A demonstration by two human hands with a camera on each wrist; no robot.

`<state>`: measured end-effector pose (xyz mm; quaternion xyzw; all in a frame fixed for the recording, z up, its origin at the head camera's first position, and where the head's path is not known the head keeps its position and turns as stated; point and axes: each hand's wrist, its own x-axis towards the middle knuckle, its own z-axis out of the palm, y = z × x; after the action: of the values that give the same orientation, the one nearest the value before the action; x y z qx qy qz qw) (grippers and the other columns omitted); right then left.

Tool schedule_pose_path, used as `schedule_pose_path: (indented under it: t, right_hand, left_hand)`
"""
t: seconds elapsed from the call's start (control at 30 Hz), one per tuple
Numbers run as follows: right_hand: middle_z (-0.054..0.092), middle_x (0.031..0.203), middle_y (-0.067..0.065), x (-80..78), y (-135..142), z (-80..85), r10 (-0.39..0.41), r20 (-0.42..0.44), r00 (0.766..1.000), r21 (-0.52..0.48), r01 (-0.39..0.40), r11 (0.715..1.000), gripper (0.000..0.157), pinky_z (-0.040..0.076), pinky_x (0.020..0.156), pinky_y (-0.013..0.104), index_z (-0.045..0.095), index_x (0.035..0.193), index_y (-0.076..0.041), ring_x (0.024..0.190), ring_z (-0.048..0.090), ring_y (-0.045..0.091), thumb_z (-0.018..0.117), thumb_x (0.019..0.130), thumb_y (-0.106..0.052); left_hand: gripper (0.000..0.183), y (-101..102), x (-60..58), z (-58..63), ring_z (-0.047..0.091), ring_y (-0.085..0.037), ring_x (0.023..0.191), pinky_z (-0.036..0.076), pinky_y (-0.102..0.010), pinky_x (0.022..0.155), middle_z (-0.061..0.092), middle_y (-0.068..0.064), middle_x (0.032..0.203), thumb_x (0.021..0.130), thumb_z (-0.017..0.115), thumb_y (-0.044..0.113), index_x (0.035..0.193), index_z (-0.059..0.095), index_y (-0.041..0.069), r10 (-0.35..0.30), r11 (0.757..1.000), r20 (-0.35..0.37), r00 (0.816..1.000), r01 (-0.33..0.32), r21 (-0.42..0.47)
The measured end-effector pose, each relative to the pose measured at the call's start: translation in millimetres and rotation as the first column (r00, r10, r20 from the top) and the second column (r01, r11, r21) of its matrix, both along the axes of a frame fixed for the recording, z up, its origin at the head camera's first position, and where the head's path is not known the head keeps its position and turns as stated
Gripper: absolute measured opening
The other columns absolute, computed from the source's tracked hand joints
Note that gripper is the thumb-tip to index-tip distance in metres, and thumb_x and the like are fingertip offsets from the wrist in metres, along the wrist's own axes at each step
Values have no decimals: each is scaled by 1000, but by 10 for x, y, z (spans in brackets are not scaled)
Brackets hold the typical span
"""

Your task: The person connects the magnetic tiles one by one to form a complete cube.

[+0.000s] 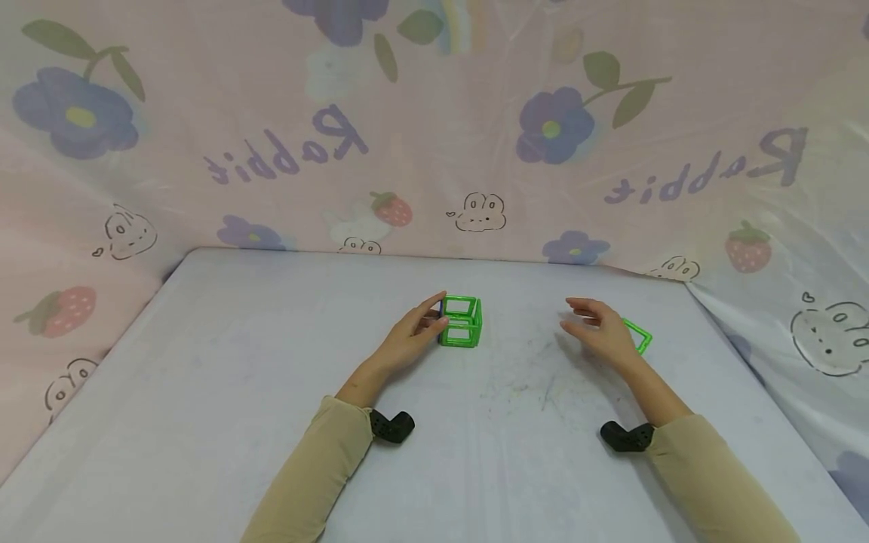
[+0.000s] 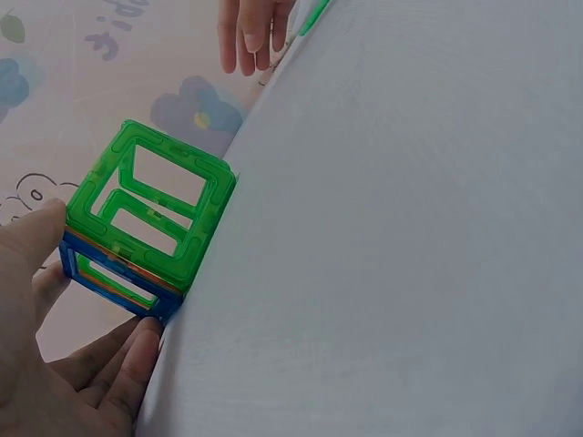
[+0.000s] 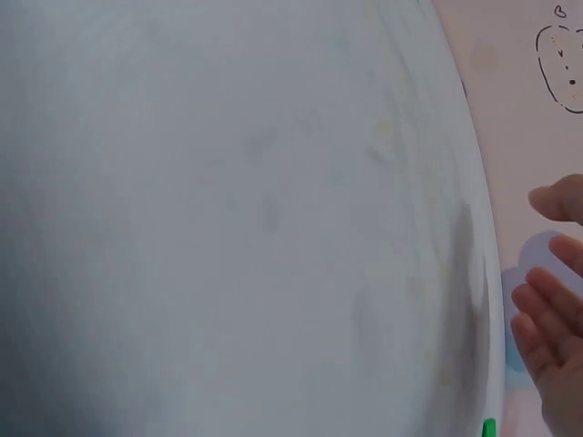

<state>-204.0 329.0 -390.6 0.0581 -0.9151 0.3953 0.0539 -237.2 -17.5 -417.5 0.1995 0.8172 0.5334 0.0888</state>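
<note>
A small cube of magnetic tiles (image 1: 462, 326) stands on the white table, with green frames and a blue tile (image 2: 167, 306) on its left side. My left hand (image 1: 407, 337) holds the cube at that blue side, thumb at one edge and fingertips at the opposite one. To the right, my right hand (image 1: 600, 332) hovers over the table with fingers loosely bent and nothing between them. Partly hidden behind it lies a flat green tile (image 1: 638, 329). In the right wrist view, the right hand (image 3: 551, 319) shows at the right edge, thumb apart from the fingers.
The white table (image 1: 271, 324) carries faint scuff marks between and below the hands. A pink printed curtain (image 1: 434, 151) with flowers and rabbits hangs behind the table and along both sides. A black wrist device (image 1: 394, 427) sits at each sleeve cuff.
</note>
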Motion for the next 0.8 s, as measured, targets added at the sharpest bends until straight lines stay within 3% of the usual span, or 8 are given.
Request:
schedule_pose_path:
  t: [0.27,0.6,0.8]
  right_hand:
    - [42,140,29,54,105,3,-49,24,999,2,49,999,55,34,104,54,44,138,6,127,41,43,62,94,-20]
    - [42,137,33,104,237,-4,-139,6,990,83,138,987,57,36,100,58,44,139,5,124,42,48,62,94,-24]
    - [39,141,33,106,294,1,-182,53,982,111,176,978,60,33,102,61,41,141,4,127,37,51,61,94,-28]
  left_hand:
    - [53,6,5,-5,54,-28,121,40,-47,103,51,-15,137,100,50,33,150,33,27,0,1000,2,1000,0,3]
    - [53,3,17,22,54,-29,121,40,-48,103,51,-15,137,100,50,32,150,33,26,1,1000,7,1000,-1,3]
    - [53,0,9,11,53,-28,120,41,-48,102,51,-14,137,100,50,34,150,33,30,2,1000,10,1000,-2,3]
